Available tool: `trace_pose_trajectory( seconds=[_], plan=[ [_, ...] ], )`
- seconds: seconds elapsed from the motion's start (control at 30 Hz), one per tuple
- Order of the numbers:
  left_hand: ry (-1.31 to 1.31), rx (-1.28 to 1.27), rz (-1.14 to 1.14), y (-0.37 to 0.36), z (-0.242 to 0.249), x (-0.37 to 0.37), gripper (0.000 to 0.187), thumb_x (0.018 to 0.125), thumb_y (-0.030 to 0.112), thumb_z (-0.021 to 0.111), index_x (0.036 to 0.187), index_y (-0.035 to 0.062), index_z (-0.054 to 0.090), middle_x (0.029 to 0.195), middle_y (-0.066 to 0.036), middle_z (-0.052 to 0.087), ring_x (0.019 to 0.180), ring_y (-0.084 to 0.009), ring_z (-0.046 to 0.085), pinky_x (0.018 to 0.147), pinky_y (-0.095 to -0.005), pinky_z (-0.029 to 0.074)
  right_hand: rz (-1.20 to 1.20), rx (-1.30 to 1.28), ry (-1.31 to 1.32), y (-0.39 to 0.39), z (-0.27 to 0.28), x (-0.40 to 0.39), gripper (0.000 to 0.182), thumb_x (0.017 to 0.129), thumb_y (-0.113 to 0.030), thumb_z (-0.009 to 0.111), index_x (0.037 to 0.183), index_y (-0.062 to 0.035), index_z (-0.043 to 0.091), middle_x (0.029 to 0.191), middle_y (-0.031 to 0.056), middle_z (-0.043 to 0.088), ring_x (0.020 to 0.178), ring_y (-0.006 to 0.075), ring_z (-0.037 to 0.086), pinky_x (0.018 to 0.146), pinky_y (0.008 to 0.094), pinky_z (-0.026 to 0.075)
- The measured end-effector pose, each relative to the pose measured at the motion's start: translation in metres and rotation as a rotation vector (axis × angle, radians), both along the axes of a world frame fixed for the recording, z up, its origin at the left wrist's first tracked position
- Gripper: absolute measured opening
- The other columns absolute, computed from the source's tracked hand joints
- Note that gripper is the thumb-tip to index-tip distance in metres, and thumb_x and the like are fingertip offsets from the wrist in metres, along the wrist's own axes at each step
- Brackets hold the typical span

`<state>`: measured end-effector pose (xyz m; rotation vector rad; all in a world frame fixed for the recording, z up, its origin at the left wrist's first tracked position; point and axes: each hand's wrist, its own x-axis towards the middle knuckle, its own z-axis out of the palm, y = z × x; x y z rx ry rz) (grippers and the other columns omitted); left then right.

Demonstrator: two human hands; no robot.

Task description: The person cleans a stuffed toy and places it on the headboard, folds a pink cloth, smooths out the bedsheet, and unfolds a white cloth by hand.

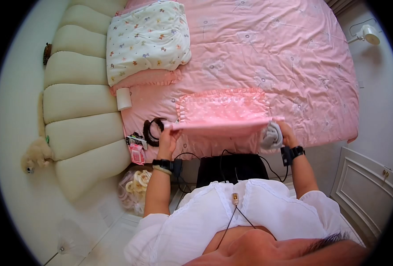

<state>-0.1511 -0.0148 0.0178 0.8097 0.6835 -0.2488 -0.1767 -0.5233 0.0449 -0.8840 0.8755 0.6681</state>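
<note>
A pink cloth (225,128) is stretched level between my two hands, its upper edge taut. My left hand (168,141) pinches its left corner, and my right hand (287,133) grips the right end. Against the right fingers sits a grey rolled-up fabric bundle (271,136), overlapping the cloth's end in this view. Just beyond the cloth, a pink pillowcase (223,103) with ruffled edges and pale dots lies flat on the bed; its near side is hidden behind the cloth. Beside my left hand is a dark hairband (152,132).
The pink bedsheet (289,57) spreads ahead, with a folded patterned quilt (147,40) at upper left. A white paper roll (124,98) and a pink packet (137,153) lie near the padded headboard (79,104). Cables run from both wrist straps.
</note>
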Motion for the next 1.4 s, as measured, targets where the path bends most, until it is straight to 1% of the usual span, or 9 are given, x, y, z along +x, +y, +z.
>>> trace_pose_trajectory(
  seconds=[0.23,0.33,0.57,0.7,0.8,1.0,1.1,1.27,1.4],
  plan=[
    [0.413,0.352,0.102,-0.027,-0.078,0.027,0.031,0.09,0.03,0.062,0.109,0.0064,0.057,0.109,-0.01,0.06,0.103,-0.0226,0.057,0.089,-0.0346,0.048,0.002,0.442,0.005,-0.014,-0.06,0.048,0.025,0.094,-0.03,0.054,0.081,-0.01,0.061,0.074,0.0041,0.065,0.064,0.0164,0.064,0.063,0.0358,0.057],
    [0.656,0.231,0.2,-0.066,-0.083,-0.002,0.037,0.084,0.033,0.071,0.107,0.0082,0.057,0.098,-0.007,0.056,0.095,-0.0229,0.054,0.086,-0.039,0.047,-0.002,0.212,0.221,-0.001,-0.111,0.001,0.021,0.093,-0.024,0.054,0.078,-0.0111,0.061,0.068,0.0024,0.063,0.055,0.0148,0.06,0.052,0.0317,0.054],
    [0.395,-0.089,0.336,-0.062,-0.155,0.0,0.034,0.082,0.025,0.074,0.11,0.0125,0.06,0.1,-0.004,0.059,0.095,-0.0225,0.055,0.082,-0.0376,0.048,-0.029,0.432,0.319,0.003,-0.136,-0.07,0.022,0.093,-0.024,0.052,0.081,-0.0086,0.063,0.074,0.0059,0.066,0.062,0.019,0.064,0.061,0.0347,0.057],
    [0.178,0.419,0.452,-0.092,-0.123,0.032,0.03,0.081,0.01,0.069,0.109,0.0063,0.059,0.097,-0.002,0.062,0.084,-0.0211,0.06,0.074,-0.0299,0.049,-0.056,0.473,0.334,0.002,-0.14,-0.08,0.024,0.094,-0.025,0.051,0.082,-0.0086,0.063,0.076,0.006,0.067,0.064,0.02,0.064,0.063,0.0365,0.057],
    [-0.273,1.029,0.19,-0.164,-0.028,0.054,0.03,0.08,0.006,0.067,0.108,0.0015,0.057,0.099,-0.005,0.061,0.091,-0.0187,0.059,0.077,-0.0311,0.049,-0.076,0.45,0.331,-0.001,-0.143,-0.078,0.025,0.094,-0.025,0.05,0.081,-0.0084,0.063,0.075,0.006,0.067,0.063,0.02,0.064,0.062,0.0361,0.057],
    [-0.958,1.162,-0.82,-0.288,0.013,0.047,0.051,0.073,0.016,0.072,0.119,0.0054,0.052,0.111,-0.012,0.055,0.097,-0.0276,0.053,0.085,-0.0414,0.044,-0.078,0.519,0.302,-0.004,-0.145,-0.075,0.024,0.093,-0.025,0.051,0.082,-0.008,0.063,0.075,0.0067,0.066,0.063,0.0197,0.064,0.061,0.0353,0.056],
    [-0.98,1.076,-0.888,-0.318,0.01,0.041,0.057,0.069,0.015,0.073,0.12,0.0054,0.051,0.113,-0.017,0.053,0.106,-0.0351,0.048,0.094,-0.0445,0.038,-0.061,0.368,0.306,-0.006,-0.137,-0.078,0.023,0.093,-0.025,0.052,0.082,-0.0079,0.063,0.075,0.0072,0.066,0.064,0.0201,0.064,0.061,0.0361,0.057],
    [-0.329,1.375,-0.546,-0.293,-0.052,0.056,0.059,0.07,0.015,0.076,0.12,0.0008,0.047,0.112,-0.017,0.051,0.104,-0.0332,0.051,0.093,-0.0425,0.042,-0.081,0.14,0.319,-0.018,-0.132,-0.093,0.024,0.094,-0.023,0.05,0.083,-0.0062,0.062,0.075,0.009,0.065,0.063,0.0219,0.064,0.059,0.0371,0.057],
    [0.2,0.521,-0.401,-0.244,-0.119,0.059,0.052,0.076,0.018,0.077,0.117,-0.0015,0.051,0.106,-0.011,0.059,0.088,-0.0215,0.06,0.073,-0.0331,0.051,-0.092,0.141,0.357,-0.03,-0.132,-0.104,0.022,0.092,-0.021,0.05,0.084,-0.0044,0.063,0.077,0.0108,0.066,0.064,0.0231,0.064,0.062,0.0386,0.057]
  ],
)
